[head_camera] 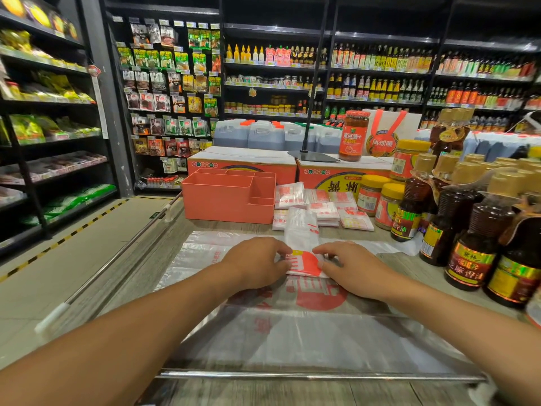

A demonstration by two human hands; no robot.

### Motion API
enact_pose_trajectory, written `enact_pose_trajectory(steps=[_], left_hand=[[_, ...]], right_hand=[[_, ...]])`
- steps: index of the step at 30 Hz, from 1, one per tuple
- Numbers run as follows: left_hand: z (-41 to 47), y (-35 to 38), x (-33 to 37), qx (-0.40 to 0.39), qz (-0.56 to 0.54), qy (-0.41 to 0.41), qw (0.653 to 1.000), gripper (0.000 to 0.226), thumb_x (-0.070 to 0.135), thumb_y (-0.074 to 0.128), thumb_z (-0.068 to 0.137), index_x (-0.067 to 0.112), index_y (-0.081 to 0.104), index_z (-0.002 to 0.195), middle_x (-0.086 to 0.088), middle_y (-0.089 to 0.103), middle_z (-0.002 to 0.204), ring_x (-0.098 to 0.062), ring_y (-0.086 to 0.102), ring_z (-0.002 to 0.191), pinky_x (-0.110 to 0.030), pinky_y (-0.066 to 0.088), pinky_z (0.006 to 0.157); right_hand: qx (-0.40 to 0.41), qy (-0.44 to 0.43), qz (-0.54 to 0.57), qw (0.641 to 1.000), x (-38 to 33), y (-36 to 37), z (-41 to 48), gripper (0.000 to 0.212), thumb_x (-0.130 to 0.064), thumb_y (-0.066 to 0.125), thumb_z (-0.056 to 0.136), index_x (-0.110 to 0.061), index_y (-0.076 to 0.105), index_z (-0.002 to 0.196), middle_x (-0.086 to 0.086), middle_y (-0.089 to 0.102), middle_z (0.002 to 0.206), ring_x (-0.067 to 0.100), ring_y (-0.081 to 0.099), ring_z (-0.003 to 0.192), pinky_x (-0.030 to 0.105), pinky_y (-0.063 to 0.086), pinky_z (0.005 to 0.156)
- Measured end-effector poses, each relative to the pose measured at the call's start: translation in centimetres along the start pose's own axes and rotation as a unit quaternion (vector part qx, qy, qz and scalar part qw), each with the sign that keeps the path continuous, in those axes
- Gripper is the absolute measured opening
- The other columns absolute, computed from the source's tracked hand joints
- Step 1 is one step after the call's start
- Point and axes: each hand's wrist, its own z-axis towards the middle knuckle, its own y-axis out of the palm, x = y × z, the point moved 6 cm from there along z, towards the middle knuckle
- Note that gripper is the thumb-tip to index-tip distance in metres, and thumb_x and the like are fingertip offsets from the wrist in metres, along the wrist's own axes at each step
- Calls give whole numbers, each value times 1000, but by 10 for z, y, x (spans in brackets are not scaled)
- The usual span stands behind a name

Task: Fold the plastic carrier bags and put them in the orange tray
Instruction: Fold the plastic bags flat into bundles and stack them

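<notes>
A narrow, partly folded clear carrier bag [303, 247] with a red print lies on top of larger flat bags [292, 341] spread over the counter. My left hand [257, 263] and my right hand [348, 266] pinch its near end from either side, fingers curled on the plastic. Behind it lies a pile of folded bags [322, 206]. The orange tray [231, 197] with several compartments stands at the back left of the counter; no bag shows inside it from here.
Dark sauce bottles [480, 230] and yellow-lidded jars [386, 206] crowd the right side. Orange cartons [248, 162] and a tall red jar [354, 136] stand behind the tray. A metal rail [292, 375] runs along the near edge. An aisle floor with shelves lies left.
</notes>
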Motion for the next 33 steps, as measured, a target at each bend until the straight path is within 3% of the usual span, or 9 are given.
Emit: enact_pose_trajectory(steps=[6,11,14,19,21,25,30,33], left_hand=[[-2,-4,0,-38,-13,-5,999,46,52,64,87,40,65,132,15,64,131,-13,61,110,-36,52,94],[-4,-2,4,-45,5,4,999,58,60,69,81,41,58,136,17,50,142,-14,58,118,-38,49,100],[-3,-4,3,-43,5,3,999,48,57,68,85,43,58,130,16,57,136,-14,57,114,-37,50,98],[-1,-5,2,-12,-20,11,1000,36,48,61,96,38,61,130,15,64,132,-15,60,117,-36,51,97],[0,-7,0,1,-27,16,1000,30,44,57,98,37,63,127,15,67,127,-16,62,113,-40,54,94],[1,-7,-5,5,-49,11,999,31,36,62,96,35,62,127,15,68,124,-16,64,109,-43,56,92],[9,-3,-13,20,-140,-8,990,23,36,66,96,33,64,119,12,73,113,-11,70,99,-43,59,88],[11,-1,-14,16,-221,-39,974,12,34,71,96,27,65,105,7,75,112,-12,72,94,-35,62,83]], right_hand=[[-50,-17,19,998,-2,-1,-3,67,-68,66,85,-37,54,143,-16,56,141,7,51,126,30,42,104],[-38,-21,26,999,-1,-2,-2,51,-63,58,92,-39,59,138,-16,60,136,8,54,122,31,44,103],[-39,-12,47,998,0,-3,-3,59,-78,44,86,-45,60,132,-17,64,127,7,58,115,36,49,101],[-54,-14,-2,998,-1,-2,-5,74,-77,52,72,-49,47,140,-14,58,131,11,53,120,37,47,102],[-36,-21,14,999,-2,-3,-4,66,-68,57,76,-45,51,137,-16,61,129,9,56,119,36,48,101],[6,-34,66,997,3,-5,0,17,-35,64,94,-45,66,109,-23,68,102,-4,61,96,29,53,86],[25,-23,112,993,1,-6,1,10,-34,62,98,-43,67,98,-20,68,87,-5,61,84,24,51,71],[34,-12,148,988,2,-6,0,11,-34,62,99,-37,62,109,-14,71,83,0,65,79,30,54,71]])
